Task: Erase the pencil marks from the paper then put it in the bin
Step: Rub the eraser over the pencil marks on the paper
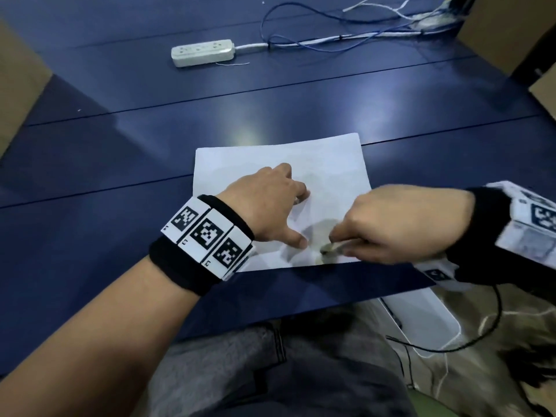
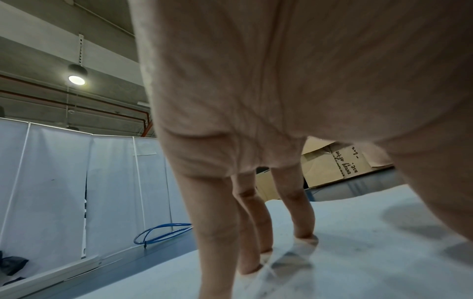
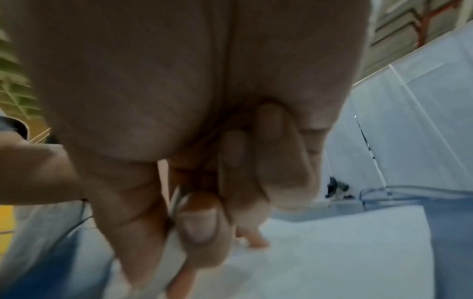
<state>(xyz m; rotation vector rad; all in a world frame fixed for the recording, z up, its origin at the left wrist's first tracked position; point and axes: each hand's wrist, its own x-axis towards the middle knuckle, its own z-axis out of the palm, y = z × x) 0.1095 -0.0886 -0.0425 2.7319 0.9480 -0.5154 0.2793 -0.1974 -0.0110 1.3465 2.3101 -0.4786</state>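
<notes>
A white sheet of paper [image 1: 325,164] lies flat on the dark blue table [image 1: 150,164], near its front edge. My left hand [image 1: 288,212] presses down on the sheet's left half with straight, spread fingers [image 2: 302,212]. My right hand [image 1: 340,245] is blurred with motion and pinches a small eraser [image 1: 326,251] against the near edge of the paper [image 3: 332,252]. In the right wrist view the thumb and fingers [image 3: 199,222] curl tightly around it. A faint grey smudge [image 1: 310,179] shows near the sheet's middle. A white bin [image 1: 427,320] stands below the table edge at the lower right.
A white power strip [image 1: 203,52] and blue and white cables [image 1: 331,40] lie at the back of the table. Cardboard boxes stand at the right [image 1: 505,34] and left [image 1: 18,79] edges. A black cable [image 1: 481,335] hangs from my right wrist over the bin.
</notes>
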